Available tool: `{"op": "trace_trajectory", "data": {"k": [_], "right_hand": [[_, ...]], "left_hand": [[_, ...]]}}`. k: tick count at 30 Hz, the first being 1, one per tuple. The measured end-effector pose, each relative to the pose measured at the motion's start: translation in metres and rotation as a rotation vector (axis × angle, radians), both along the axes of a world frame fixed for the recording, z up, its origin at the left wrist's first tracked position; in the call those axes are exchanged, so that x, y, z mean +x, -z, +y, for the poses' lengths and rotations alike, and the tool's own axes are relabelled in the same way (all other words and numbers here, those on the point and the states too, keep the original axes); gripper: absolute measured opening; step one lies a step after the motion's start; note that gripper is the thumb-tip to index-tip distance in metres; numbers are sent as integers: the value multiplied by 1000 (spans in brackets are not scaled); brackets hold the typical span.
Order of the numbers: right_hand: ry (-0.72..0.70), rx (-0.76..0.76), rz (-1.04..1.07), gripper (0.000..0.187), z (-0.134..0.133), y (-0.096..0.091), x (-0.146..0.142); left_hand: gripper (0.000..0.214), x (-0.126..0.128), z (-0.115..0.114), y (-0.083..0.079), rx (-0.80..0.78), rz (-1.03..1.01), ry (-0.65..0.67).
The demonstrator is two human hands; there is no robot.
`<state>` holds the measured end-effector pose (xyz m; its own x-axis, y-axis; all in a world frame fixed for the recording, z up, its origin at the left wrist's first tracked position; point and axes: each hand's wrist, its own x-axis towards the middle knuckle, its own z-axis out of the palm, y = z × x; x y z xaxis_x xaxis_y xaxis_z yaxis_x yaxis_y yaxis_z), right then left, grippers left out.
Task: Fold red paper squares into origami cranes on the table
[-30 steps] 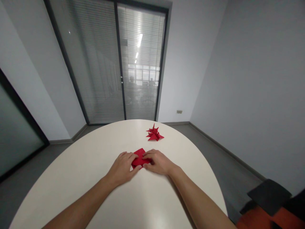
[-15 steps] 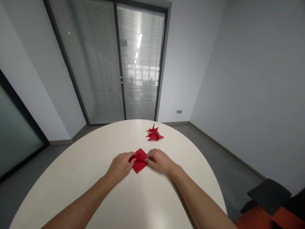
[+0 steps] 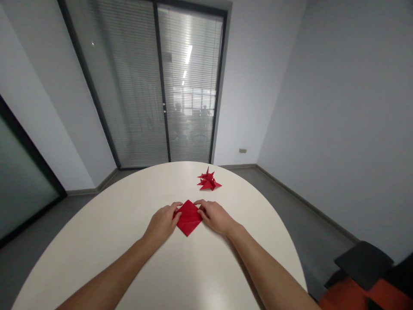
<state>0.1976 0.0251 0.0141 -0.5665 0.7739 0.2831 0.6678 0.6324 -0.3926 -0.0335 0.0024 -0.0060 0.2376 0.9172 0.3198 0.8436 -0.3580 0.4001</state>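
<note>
Grasping the folded red paper [image 3: 189, 220] at its nine-o'clock corner with the left grip [image 3: 161, 224] and three-o'clock corner with the right grip [image 3: 218, 217].

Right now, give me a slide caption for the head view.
Left hand and right hand touch opposite sides of a red paper diamond, red folded pieces beyond on the white table.

A hand could pass over the table [image 3: 97, 249] left of the left hand [image 3: 163, 221], or between the forearms [image 3: 124, 271] toward the paper [image 3: 189, 220]. Beyond the right hand [image 3: 217, 217], the red pile [image 3: 209, 182] blocks, with room either side.
</note>
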Motion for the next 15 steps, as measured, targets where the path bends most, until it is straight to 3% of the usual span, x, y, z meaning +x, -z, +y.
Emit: {"op": "trace_trajectory", "data": {"k": [10, 15], "right_hand": [[-6, 17, 36, 40, 2, 7, -1], [-40, 54, 29, 41, 3, 8, -2]], "left_hand": [[35, -3, 2, 8, 50, 10, -25], [39, -3, 2, 6, 91, -7, 28]]}}
